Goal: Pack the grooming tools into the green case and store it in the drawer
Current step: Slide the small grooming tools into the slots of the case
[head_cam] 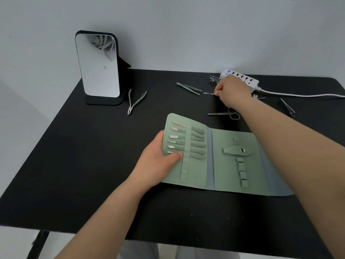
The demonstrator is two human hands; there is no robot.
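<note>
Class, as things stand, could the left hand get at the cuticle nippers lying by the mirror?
Probably yes: the nippers lie in the open beyond the left hand, with only bare table between; it would first have to let go of the case.

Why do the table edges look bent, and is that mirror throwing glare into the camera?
In the head view, the wide-angle lens bows the table edges; the light is soft and dim with faint shadows; the mirror shows a pale reflection, no harsh glare; the right hand looks slightly soft, like the small tools near it.
</note>
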